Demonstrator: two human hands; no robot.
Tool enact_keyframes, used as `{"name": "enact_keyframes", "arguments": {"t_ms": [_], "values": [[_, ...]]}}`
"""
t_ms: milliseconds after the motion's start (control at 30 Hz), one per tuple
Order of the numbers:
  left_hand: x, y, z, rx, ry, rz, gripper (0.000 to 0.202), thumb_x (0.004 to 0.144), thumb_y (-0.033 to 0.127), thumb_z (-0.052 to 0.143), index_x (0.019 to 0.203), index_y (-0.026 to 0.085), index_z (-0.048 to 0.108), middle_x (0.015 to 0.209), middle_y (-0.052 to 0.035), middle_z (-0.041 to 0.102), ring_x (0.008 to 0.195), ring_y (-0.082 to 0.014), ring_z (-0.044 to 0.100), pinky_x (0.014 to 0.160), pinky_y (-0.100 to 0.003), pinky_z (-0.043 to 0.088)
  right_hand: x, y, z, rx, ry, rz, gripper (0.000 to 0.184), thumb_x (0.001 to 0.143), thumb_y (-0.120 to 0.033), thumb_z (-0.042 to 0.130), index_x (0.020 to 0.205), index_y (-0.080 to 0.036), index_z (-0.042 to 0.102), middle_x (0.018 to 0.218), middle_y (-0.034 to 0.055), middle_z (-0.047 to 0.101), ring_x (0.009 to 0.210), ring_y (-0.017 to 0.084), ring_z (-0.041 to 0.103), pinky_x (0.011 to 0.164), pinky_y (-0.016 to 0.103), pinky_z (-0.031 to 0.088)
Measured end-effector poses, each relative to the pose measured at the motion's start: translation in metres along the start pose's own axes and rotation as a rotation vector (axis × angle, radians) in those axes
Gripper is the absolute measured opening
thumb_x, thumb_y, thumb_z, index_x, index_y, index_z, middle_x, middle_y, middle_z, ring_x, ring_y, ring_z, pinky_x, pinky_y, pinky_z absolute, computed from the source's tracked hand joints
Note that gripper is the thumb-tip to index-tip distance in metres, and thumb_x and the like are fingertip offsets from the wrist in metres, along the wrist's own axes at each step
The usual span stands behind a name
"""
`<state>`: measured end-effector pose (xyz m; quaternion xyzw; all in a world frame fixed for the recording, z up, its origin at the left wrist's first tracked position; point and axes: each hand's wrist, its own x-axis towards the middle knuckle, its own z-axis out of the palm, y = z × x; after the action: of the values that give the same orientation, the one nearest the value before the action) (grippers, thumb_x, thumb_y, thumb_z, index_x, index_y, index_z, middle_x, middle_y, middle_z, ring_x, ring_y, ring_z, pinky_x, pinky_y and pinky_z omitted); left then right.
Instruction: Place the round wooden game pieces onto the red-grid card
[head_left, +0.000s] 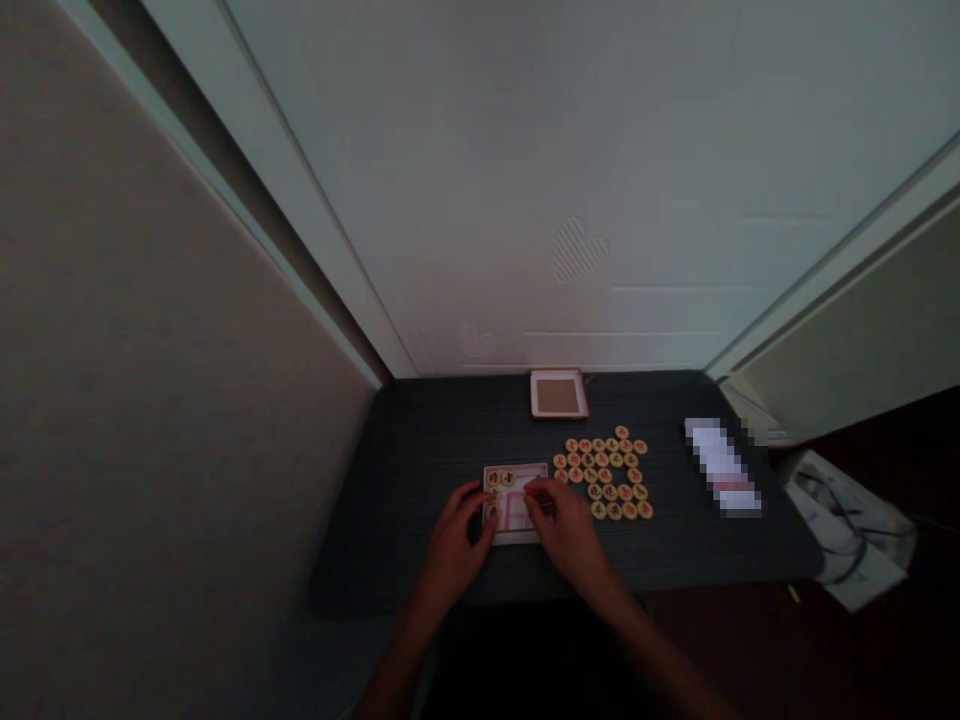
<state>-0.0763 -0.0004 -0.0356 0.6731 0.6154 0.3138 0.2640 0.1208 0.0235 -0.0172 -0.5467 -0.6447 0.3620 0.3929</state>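
A small white box (516,538) lies on the table in front of me, with several round Chinese chess pieces (508,478) along its top and left side and a pink-marked sheet at its bottom. My left hand (456,535) rests at the left wall, thumb and fingers apart, the thumb at a piece in the lower left corner. Over the right part of the box, my right hand (568,525) has its thumb and index finger drawn together; what they pinch, if anything, is too small to make out. Loose pieces (602,460) with red or dark characters lie to its right.
A box lid (559,397) with a brown inside lies at the back of the dark table (420,430). A pixelated pale object (721,467) is on the right. A white door stands behind, a wall at left. A white bag (847,530) with cables sits beyond the right edge.
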Motion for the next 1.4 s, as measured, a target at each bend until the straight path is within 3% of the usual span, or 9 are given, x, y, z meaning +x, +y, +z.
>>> {"name": "enact_keyframes", "arguments": {"t_ms": [200,633,867,1033,1400], "values": [[0.004,0.003,0.005,0.079,0.014,0.032,0.026,0.09,0.029,0.062,0.115,0.028,0.07,0.139,-0.0057,0.056,0.12,-0.0263,0.063,0.105,-0.046,0.051,-0.012,0.013,-0.02,-0.062,0.029,0.014,0.015,0.092,-0.027,0.058,0.1,-0.022,0.07,0.09,0.0065,0.072,0.078,0.021,0.068,0.072,0.032,0.055],[0.007,0.011,0.007,0.12,0.02,0.009,0.021,0.091,0.028,0.06,0.109,0.026,0.07,0.136,-0.0069,0.058,0.119,-0.0271,0.063,0.104,-0.046,0.052,-0.028,0.018,-0.018,-0.116,-0.054,-0.026,0.011,0.092,-0.02,0.059,0.096,-0.022,0.068,0.09,0.005,0.071,0.08,0.021,0.067,0.077,0.034,0.053],[0.007,0.014,0.008,0.111,0.024,-0.01,0.028,0.093,0.031,0.058,0.12,0.026,0.063,0.136,-0.0072,0.056,0.12,-0.0258,0.062,0.104,-0.044,0.05,-0.034,0.022,-0.016,-0.193,-0.049,-0.077,0.014,0.092,-0.014,0.059,0.099,-0.022,0.068,0.095,0.0055,0.07,0.091,0.023,0.066,0.086,0.037,0.053],[0.01,0.016,0.011,0.115,0.055,-0.04,0.038,0.094,0.033,0.056,0.131,0.025,0.054,0.135,-0.0088,0.057,0.105,-0.0227,0.066,0.096,-0.04,0.054,-0.041,0.027,-0.017,-0.237,-0.058,-0.136,0.019,0.092,-0.01,0.059,0.103,-0.023,0.068,0.097,0.0052,0.069,0.094,0.022,0.066,0.088,0.036,0.054],[0.016,0.019,0.014,0.149,0.061,-0.12,0.043,0.095,0.034,0.053,0.136,0.024,0.05,0.125,-0.0081,0.064,0.083,-0.0193,0.068,0.082,-0.036,0.055,-0.048,0.033,-0.02,-0.32,-0.11,-0.164,0.024,0.093,-0.009,0.058,0.108,-0.024,0.068,0.107,0.0069,0.07,0.108,0.025,0.065,0.097,0.04,0.054]]}}
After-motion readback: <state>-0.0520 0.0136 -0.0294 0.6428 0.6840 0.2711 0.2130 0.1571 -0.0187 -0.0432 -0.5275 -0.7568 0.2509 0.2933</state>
